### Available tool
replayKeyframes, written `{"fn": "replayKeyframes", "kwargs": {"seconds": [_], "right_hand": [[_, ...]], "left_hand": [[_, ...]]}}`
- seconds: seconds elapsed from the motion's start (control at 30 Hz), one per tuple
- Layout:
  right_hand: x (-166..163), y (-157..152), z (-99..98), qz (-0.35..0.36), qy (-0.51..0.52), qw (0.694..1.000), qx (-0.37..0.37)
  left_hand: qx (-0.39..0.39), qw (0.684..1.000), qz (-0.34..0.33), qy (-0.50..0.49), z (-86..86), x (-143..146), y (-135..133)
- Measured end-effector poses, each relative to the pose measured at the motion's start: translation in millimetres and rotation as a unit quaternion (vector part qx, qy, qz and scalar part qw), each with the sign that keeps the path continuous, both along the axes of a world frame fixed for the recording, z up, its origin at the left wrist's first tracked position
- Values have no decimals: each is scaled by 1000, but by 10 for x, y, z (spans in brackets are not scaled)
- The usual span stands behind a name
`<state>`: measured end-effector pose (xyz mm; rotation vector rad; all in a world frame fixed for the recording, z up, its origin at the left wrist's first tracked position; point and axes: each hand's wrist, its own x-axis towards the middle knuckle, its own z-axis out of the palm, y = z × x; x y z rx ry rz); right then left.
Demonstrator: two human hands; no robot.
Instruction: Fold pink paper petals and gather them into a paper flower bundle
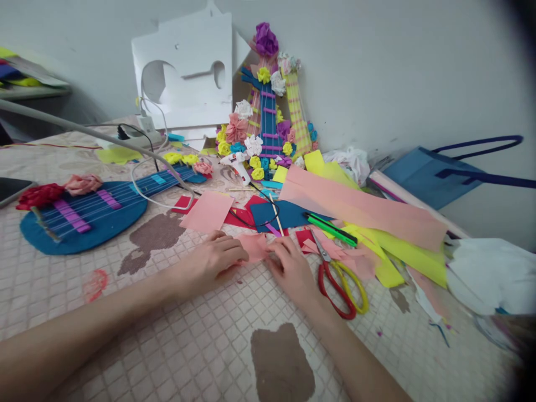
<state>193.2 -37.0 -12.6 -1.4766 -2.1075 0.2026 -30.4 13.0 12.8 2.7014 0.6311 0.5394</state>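
Note:
A small piece of pink crepe paper [253, 245] lies between my two hands, low over the tabletop. At its left edge is my left hand [221, 257], fingers curled and closed on the paper. My right hand [290, 269] pinches the opposite edge between thumb and fingers. Just beyond my left hand rests a flat pink square of paper [209, 211]. Scissors [341, 285] with one red and one yellow handle lie open, right of my right hand. A green utility knife [333, 229] sits behind them on the paper scraps.
A blue paper guitar [96, 215] with paper flowers lies at left, crossed by a white cable [104, 137]. A hot glue gun [238, 166] stands behind the paper. More decorated guitars [270, 123] lean against the wall. Pink and yellow sheets [364, 209] spread right, near a blue bag [431, 176].

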Motion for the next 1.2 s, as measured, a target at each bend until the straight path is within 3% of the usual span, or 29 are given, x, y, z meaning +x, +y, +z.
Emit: {"fn": "replayKeyframes", "kwargs": {"seconds": [0.3,0.4,0.6,0.73,1.0,1.2], "right_hand": [[-63,-80,51,-21,-51,998,12],[-81,-170,76,-19,-57,998,22],[-16,-216,48,-33,-48,998,10],[47,-156,3,-20,-51,998,31],[11,-254,58,35,-86,995,42],[-1,-293,37,50,-45,998,-19]], "left_hand": [[94,992,74,28,-9,156,-175],[108,992,63,24,-40,172,-181],[5,999,25,-26,-65,87,-59],[-24,999,-23,-35,-60,47,29],[18,999,-17,-27,-54,0,65],[83,995,-44,24,20,-31,-47]]}}
